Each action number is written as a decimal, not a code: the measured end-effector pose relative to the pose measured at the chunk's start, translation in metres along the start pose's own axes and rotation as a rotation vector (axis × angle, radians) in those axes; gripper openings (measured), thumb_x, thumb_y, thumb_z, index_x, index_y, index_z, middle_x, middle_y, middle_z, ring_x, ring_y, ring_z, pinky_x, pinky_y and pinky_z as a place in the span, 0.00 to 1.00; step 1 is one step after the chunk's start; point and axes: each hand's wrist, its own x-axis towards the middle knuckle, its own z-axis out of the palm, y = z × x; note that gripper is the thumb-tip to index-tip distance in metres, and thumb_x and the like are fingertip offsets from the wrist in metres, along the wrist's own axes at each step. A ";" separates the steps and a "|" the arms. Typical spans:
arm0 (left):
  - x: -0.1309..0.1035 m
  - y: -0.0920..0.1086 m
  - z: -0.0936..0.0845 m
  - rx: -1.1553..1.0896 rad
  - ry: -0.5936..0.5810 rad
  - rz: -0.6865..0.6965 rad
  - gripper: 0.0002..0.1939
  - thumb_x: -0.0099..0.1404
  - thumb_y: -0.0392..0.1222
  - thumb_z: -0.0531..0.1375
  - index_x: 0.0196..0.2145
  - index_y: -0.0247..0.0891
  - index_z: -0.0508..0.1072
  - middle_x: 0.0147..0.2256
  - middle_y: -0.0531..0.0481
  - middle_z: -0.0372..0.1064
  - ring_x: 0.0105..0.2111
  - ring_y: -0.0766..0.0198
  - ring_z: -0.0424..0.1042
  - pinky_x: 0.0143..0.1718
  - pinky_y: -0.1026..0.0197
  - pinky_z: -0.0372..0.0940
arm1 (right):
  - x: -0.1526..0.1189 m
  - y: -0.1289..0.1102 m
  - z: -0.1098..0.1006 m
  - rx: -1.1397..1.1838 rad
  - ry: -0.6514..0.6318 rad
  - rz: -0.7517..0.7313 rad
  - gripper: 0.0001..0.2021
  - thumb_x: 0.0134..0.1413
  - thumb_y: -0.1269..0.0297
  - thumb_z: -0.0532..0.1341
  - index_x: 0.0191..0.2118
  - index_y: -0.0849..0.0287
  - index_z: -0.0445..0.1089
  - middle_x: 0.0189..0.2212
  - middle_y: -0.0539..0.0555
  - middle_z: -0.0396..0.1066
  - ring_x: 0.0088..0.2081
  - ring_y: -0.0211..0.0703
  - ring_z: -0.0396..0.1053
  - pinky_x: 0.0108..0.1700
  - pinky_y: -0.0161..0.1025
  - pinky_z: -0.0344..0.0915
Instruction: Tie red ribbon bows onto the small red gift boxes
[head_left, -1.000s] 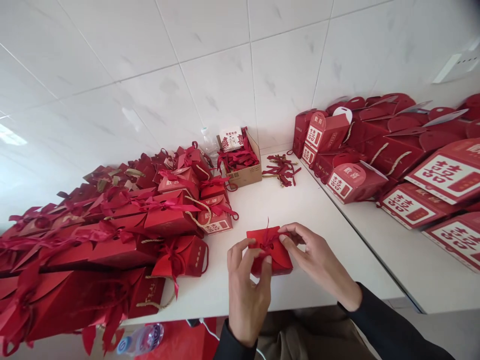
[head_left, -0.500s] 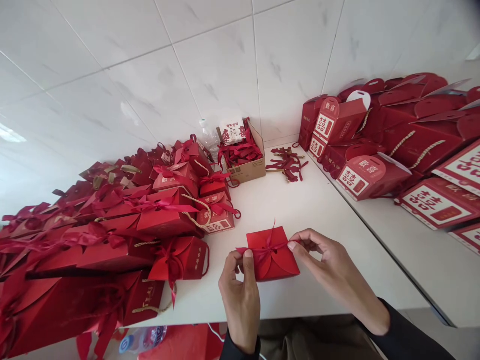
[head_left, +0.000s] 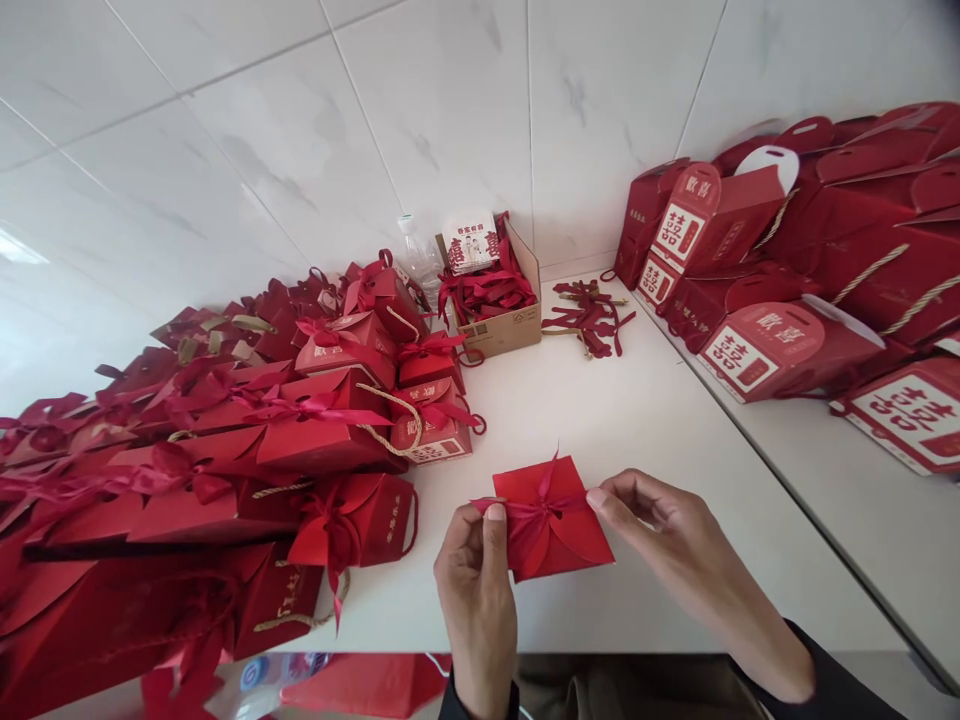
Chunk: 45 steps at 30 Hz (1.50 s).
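Red box (head_left: 581, 545) near carton (head_left: 441, 450), apparently 歡喜

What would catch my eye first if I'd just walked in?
Probably the mass of glossy red cardboard gift boxes with ribbon bows, crowding the left side of the white table. Next, perhaps, the small square red box at the front, its thin red ribbon pinched at either side by the left hand and the right hand. Patterned red boxes with white labels fill the right.
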 end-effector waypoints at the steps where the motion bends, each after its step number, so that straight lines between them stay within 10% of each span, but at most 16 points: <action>1: -0.001 0.001 -0.001 0.006 0.004 -0.020 0.24 0.66 0.65 0.63 0.34 0.39 0.75 0.24 0.53 0.69 0.23 0.65 0.66 0.24 0.66 0.63 | 0.000 0.002 -0.001 0.006 -0.015 0.007 0.24 0.65 0.37 0.59 0.30 0.53 0.69 0.26 0.47 0.66 0.30 0.41 0.63 0.31 0.37 0.60; 6: -0.014 0.006 -0.011 0.121 0.117 -0.051 0.24 0.72 0.65 0.56 0.45 0.42 0.75 0.25 0.55 0.65 0.27 0.63 0.66 0.31 0.63 0.63 | -0.002 0.003 -0.003 0.064 -0.061 0.009 0.22 0.66 0.36 0.58 0.41 0.51 0.72 0.32 0.49 0.72 0.34 0.44 0.68 0.35 0.37 0.65; 13: -0.040 -0.006 -0.009 0.372 0.127 0.263 0.11 0.68 0.51 0.63 0.44 0.45 0.69 0.34 0.53 0.64 0.34 0.58 0.60 0.38 0.57 0.59 | -0.005 0.002 -0.005 0.106 -0.082 0.002 0.18 0.67 0.40 0.60 0.41 0.50 0.72 0.36 0.50 0.76 0.39 0.44 0.73 0.41 0.37 0.69; 18: -0.034 0.002 -0.005 0.403 0.106 0.405 0.12 0.67 0.38 0.62 0.48 0.47 0.73 0.42 0.49 0.67 0.41 0.57 0.65 0.42 0.57 0.62 | 0.004 -0.008 -0.005 -0.029 0.037 -0.077 0.19 0.67 0.38 0.57 0.49 0.45 0.74 0.49 0.53 0.75 0.50 0.49 0.73 0.36 0.39 0.69; 23: -0.023 0.007 -0.001 0.360 -0.001 0.487 0.07 0.68 0.36 0.64 0.41 0.49 0.79 0.43 0.50 0.69 0.44 0.59 0.71 0.45 0.59 0.66 | 0.028 -0.035 0.007 -0.121 0.001 -0.223 0.13 0.65 0.46 0.62 0.45 0.47 0.77 0.55 0.55 0.72 0.61 0.56 0.67 0.52 0.49 0.70; 33: -0.029 0.003 -0.005 0.231 0.125 0.395 0.06 0.72 0.37 0.61 0.35 0.44 0.74 0.35 0.51 0.71 0.39 0.60 0.70 0.42 0.60 0.64 | 0.030 -0.042 -0.005 -0.011 0.087 -0.126 0.16 0.67 0.45 0.60 0.37 0.51 0.73 0.30 0.48 0.74 0.28 0.42 0.68 0.30 0.38 0.65; 41: -0.035 0.007 -0.009 0.124 0.221 0.137 0.12 0.73 0.54 0.61 0.40 0.43 0.75 0.42 0.46 0.75 0.44 0.56 0.73 0.44 0.58 0.67 | 0.025 -0.033 -0.007 0.031 0.229 -0.052 0.21 0.63 0.38 0.60 0.45 0.51 0.73 0.43 0.56 0.79 0.48 0.54 0.77 0.37 0.40 0.71; 45: -0.038 0.005 -0.010 0.249 0.117 0.216 0.19 0.67 0.56 0.65 0.50 0.44 0.75 0.50 0.43 0.73 0.49 0.50 0.71 0.47 0.52 0.66 | 0.007 -0.017 -0.001 -0.096 0.247 -0.067 0.21 0.64 0.38 0.59 0.49 0.49 0.70 0.49 0.58 0.77 0.50 0.55 0.76 0.32 0.40 0.71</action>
